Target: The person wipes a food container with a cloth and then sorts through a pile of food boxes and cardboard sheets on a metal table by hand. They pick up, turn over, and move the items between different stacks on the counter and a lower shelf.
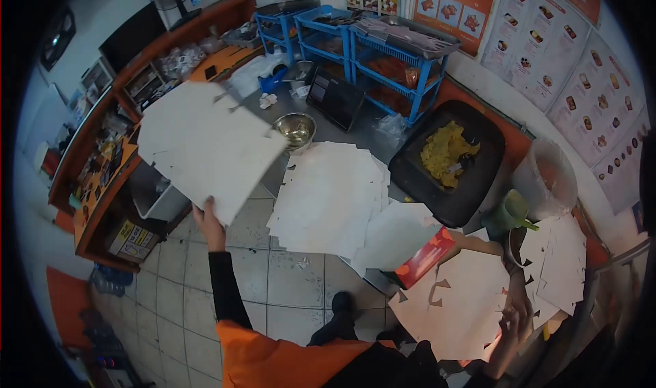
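Note:
My left hand (209, 216) is closed on the lower edge of a large white cardboard sheet (212, 142), held up at the left over the floor. At the lower right, my right hand (514, 319) is beside the right edge of a brownish-white cut sheet (458, 306); its fingers are bent and partly hidden, so its grip is unclear. Between the hands lies a stack of white sheets (331, 196). A red printed box piece (424, 255) overlaps the sheets near the middle right. More cut sheets (560, 265) lie at the far right.
A black tray (478, 176) with yellow stuff stands behind the sheets. A metal bowl (295, 129), a dark screen (335, 97) and blue racks (393, 63) are at the back. A translucent bucket (547, 179) and green jug (507, 211) stand right. The wooden counter (102, 203) is left.

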The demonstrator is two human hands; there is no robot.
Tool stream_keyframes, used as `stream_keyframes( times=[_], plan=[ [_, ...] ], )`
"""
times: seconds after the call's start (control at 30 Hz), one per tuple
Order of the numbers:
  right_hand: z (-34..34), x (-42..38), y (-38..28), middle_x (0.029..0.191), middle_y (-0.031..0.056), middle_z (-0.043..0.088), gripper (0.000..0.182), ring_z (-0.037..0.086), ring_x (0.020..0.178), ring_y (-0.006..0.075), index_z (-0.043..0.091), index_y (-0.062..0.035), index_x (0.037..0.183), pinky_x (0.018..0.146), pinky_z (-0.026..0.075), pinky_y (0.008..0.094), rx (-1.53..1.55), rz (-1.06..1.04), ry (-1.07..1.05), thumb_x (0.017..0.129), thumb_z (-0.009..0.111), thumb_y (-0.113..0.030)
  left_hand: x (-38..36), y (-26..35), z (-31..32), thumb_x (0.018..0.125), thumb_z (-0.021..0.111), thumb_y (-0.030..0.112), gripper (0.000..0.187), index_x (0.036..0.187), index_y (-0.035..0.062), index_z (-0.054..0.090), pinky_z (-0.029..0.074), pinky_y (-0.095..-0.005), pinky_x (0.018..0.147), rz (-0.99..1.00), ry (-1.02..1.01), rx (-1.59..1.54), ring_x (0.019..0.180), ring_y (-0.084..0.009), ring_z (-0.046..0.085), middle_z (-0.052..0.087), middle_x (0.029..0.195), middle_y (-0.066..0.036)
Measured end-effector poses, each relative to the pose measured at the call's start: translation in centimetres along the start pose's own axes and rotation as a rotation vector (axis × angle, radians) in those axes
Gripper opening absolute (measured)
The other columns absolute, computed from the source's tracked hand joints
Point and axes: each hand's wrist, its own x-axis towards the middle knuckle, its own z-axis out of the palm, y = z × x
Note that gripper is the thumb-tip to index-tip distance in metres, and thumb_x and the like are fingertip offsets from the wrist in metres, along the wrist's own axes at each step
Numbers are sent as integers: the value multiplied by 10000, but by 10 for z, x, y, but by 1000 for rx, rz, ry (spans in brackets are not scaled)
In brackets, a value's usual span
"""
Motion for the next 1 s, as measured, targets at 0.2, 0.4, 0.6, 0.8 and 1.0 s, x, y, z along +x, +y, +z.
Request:
stream_keyframes(
  times=[0.2,0.4,0.6,0.8,1.0],
  plan=[
    [-80,-42,7,1096,67,527,416,523,906,164,389,-38,1268,784,399,261,-153,176,315,892,477,-193,130,-79,12,808,515,105,321,1084,-57,493,397,-275,797,86,-20,71,899,-163,531,564,959,-86],
    [-132,-81,14,1044,136,576,337,564,877,260,475,-36,1187,736,465,366,298,121,362,876,533,-150,195,-115,48,777,546,133,269,1002,-12,519,433,-252,597,-54,64,-131,716,-153,569,567,873,-56],
    [-184,-80,66,1065,34,542,415,524,863,111,364,-57,1308,747,415,228,287,81,397,912,442,-153,250,-151,42,777,565,187,301,1041,58,502,491,-305,595,-446,-91,55,778,-185,604,579,903,-85],
    [-126,-87,35,983,-2,577,373,541,819,84,463,-112,1243,669,435,214,339,251,294,876,521,-154,292,-339,4,814,573,263,366,1105,44,542,489,-370,771,-24,-727,281,908,-252,561,559,1058,-96],
    [-80,-79,28,754,11,598,203,566,682,81,566,-73,781,551,388,204,-287,207,386,891,517,-237,306,-305,27,735,520,654,712,1250,164,489,417,-426,827,-94,-156,1499,1223,-326,336,386,1295,-183]
  ],
)
